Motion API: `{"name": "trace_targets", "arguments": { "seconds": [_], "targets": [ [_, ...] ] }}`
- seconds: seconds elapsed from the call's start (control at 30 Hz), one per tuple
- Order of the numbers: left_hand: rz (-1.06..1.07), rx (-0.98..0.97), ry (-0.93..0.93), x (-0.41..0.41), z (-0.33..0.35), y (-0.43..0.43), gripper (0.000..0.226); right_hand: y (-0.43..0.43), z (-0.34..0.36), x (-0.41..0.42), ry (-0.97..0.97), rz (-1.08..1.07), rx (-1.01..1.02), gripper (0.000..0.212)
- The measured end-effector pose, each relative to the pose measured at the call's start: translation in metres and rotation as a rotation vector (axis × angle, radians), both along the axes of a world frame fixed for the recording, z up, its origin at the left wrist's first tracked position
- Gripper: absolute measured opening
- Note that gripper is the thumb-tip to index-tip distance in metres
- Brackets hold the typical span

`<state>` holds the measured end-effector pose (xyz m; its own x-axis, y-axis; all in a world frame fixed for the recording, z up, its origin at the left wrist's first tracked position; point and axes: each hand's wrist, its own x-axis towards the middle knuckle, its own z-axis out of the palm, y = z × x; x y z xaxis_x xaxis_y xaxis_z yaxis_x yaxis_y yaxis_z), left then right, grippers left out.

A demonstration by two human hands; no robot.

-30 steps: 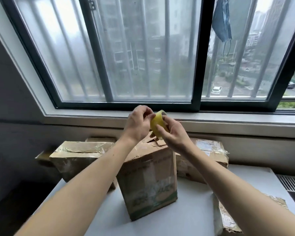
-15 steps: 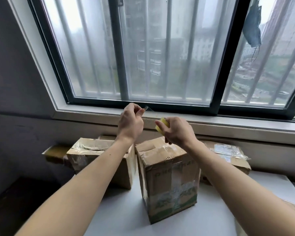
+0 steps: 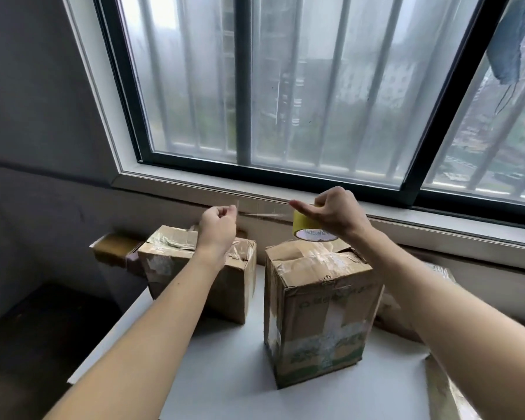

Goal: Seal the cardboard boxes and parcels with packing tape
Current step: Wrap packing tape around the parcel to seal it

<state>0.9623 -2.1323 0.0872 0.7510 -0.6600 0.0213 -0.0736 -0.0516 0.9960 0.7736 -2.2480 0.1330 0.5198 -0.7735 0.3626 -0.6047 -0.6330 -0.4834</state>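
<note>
A tall cardboard box (image 3: 322, 310) stands upright on the white table (image 3: 225, 374), its top flaps crossed with clear tape. Just above its top, my right hand (image 3: 334, 212) grips a yellow roll of packing tape (image 3: 311, 228). A clear strip of tape (image 3: 264, 214) stretches leftward from the roll to my left hand (image 3: 219, 227), which pinches its free end over a lower taped box (image 3: 200, 268).
A smaller brown box (image 3: 112, 250) sits behind the left box. Another taped box (image 3: 406, 304) lies at the right behind my forearm, and a parcel (image 3: 446, 392) pokes in at the bottom right. The window sill (image 3: 406, 225) runs close behind.
My hands have drawn apart: the left hand pulled the tape end leftward while the right hand kept the roll over the tall box. The camera view turned left.
</note>
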Motion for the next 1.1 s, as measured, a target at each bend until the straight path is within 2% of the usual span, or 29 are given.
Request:
{"name": "trace_targets", "arguments": {
  "seconds": [0.13,0.27,0.5,0.67,0.8,0.97,1.1],
  "targets": [
    [-0.025,0.027,0.351,0.001,-0.035,0.009,0.028,-0.006,0.006,0.008,0.011,0.192,0.055,0.064],
    [0.035,0.027,0.551,-0.016,-0.06,0.018,0.012,-0.015,0.017,0.011,0.047,0.276,0.146,0.057],
    [0.181,0.192,0.404,-0.037,-0.093,0.031,0.025,-0.011,0.018,0.02,0.135,0.465,0.247,0.053],
    [0.143,0.252,0.301,-0.053,-0.114,0.026,0.024,-0.009,0.008,0.026,0.199,0.451,0.197,0.042],
    [0.133,0.284,0.217,-0.062,-0.132,0.016,0.032,-0.009,0.005,0.025,0.267,0.443,0.153,0.042],
    [0.157,0.344,0.056,-0.083,-0.136,0.0,0.026,-0.013,-0.001,0.02,0.26,0.432,0.149,0.039],
    [0.116,0.364,0.062,-0.099,-0.137,-0.011,0.02,-0.019,-0.007,0.011,0.229,0.447,0.209,0.038]
  ]
}}
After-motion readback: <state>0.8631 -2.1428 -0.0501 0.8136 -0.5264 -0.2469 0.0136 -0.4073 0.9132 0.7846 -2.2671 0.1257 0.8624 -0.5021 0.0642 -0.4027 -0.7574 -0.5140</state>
